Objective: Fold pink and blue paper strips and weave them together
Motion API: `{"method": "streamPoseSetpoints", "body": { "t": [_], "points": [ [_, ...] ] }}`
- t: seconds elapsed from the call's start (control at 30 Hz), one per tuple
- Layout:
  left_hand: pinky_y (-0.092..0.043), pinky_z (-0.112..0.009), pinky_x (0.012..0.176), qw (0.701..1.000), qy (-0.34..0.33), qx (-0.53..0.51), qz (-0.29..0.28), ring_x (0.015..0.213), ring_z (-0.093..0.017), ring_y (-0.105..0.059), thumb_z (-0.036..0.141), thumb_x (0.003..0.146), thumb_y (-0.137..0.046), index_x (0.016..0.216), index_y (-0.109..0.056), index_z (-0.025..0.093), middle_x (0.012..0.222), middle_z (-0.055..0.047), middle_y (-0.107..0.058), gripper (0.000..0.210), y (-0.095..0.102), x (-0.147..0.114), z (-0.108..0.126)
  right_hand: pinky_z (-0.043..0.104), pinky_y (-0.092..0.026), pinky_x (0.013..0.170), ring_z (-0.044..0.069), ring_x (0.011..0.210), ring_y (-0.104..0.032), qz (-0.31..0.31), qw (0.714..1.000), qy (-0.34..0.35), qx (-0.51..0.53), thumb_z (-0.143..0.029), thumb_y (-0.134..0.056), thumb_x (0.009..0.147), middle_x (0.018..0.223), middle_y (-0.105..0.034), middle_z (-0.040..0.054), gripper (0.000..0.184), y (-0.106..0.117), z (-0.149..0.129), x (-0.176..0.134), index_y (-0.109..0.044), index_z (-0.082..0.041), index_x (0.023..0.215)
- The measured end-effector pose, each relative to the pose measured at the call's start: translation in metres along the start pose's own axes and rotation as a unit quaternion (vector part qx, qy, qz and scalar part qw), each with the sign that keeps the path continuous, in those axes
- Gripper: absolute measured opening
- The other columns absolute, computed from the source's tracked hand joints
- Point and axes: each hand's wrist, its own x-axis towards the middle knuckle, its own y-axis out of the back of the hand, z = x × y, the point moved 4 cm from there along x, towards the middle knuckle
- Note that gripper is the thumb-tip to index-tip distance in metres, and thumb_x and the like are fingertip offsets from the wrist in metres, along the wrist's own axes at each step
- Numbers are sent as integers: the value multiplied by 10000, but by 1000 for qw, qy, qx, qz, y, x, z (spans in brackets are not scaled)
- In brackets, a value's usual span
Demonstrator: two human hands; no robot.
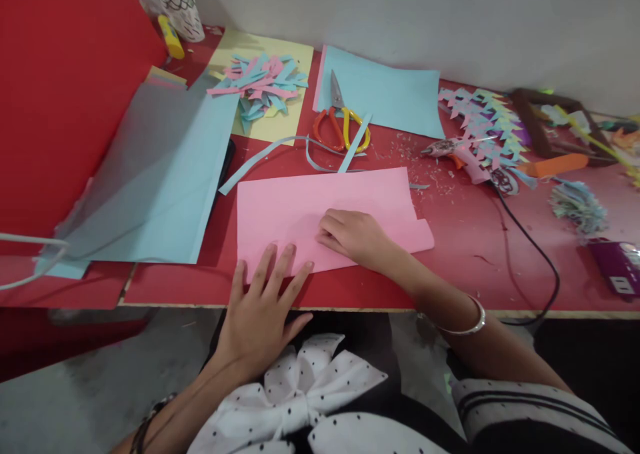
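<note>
A pink paper sheet (pixel 300 197) lies flat near the front edge of the table, with a folded part (pixel 423 235) jutting out at its lower right. My left hand (pixel 263 307) rests with spread fingers on the sheet's lower left edge. On the middle of the sheet, my right hand (pixel 353 237) presses down with its fingers curled together; whether anything is inside them is hidden. Just beyond the sheet lie scissors (pixel 340 117) with red and yellow handles, and thin blue paper strips (pixel 265 153).
Blue sheets (pixel 155 174) lie at left, another blue sheet (pixel 395 91) behind. Paper cuttings (pixel 267 81) are heaped on a yellow sheet (pixel 220 51). A glue gun (pixel 467 157) with a black cord (pixel 537 244) lies at right, near an orange-handled tool (pixel 560 165) and a purple box (pixel 613 267).
</note>
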Motion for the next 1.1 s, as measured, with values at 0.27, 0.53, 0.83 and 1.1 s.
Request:
{"method": "streamPoseSetpoints", "body": {
  "t": [0.27, 0.53, 0.83, 1.1],
  "points": [
    [-70, -504, 1024, 1000, 6, 1, -3, 1245, -311, -308, 580, 741, -428, 1290, -375, 268, 1369, -92, -364, 634, -1, 1, 0, 245, -246, 534, 122, 642, -485, 1, 1000, 5, -4, -271, -398, 868, 793, -581, 45, 207, -2, 2, 1, -548, -137, 818],
    [-71, -510, 1025, 1000, 1, -6, -10, 1259, -325, -277, 625, 672, -487, 1297, -358, 287, 1387, -97, -331, 722, 0, 1, 0, 242, -240, 538, 119, 642, -470, -15, 1000, -2, 11, -272, -397, 865, 799, -574, 46, 204, -1, 2, 2, -542, -142, 804],
    [-59, -534, 1017, 1000, -5, -3, -13, 1260, -339, -267, 641, 652, -505, 1302, -332, 321, 1393, -93, -320, 745, -1, 1, 0, 238, -251, 551, 123, 655, -473, -11, 1000, -2, 26, -263, -396, 862, 790, -573, 45, 197, -1, 2, 2, -542, -141, 810],
    [-119, -558, 992, 1000, 2, 8, -28, 1244, -352, -299, 594, 593, -610, 1266, -394, 323, 1375, -127, -343, 757, 2, 2, 1, 234, -280, 577, 129, 667, -475, 11, 998, 11, 57, -299, -410, 854, 786, -572, 52, 218, 2, 2, -1, -539, -134, 794]
  ]
}}
